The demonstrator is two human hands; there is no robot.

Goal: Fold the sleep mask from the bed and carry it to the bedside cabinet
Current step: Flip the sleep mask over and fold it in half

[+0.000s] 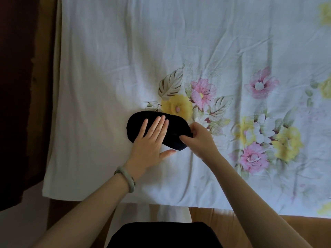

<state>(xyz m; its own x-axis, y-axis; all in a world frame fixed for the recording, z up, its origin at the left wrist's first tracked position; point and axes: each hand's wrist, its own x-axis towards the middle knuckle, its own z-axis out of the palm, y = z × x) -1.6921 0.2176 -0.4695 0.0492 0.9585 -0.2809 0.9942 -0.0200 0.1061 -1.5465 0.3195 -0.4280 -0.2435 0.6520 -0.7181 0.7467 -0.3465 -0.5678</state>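
A black sleep mask [176, 128] lies flat on the white flowered bed sheet [125, 68], near the bed's front left part. My left hand [152, 140] rests palm down on the mask's left half, fingers spread and thumb out on the sheet. My right hand [200, 138] pinches the mask's right end between thumb and fingers. A pale bangle [126, 178] circles my left wrist. The mask's strap is hidden.
The sheet's left edge hangs beside a dark wooden bed frame [35, 86]. The bed's front edge runs along the bottom, with brown wood [232, 222] below it. Flower prints cover the sheet's right half. No bedside cabinet is in view.
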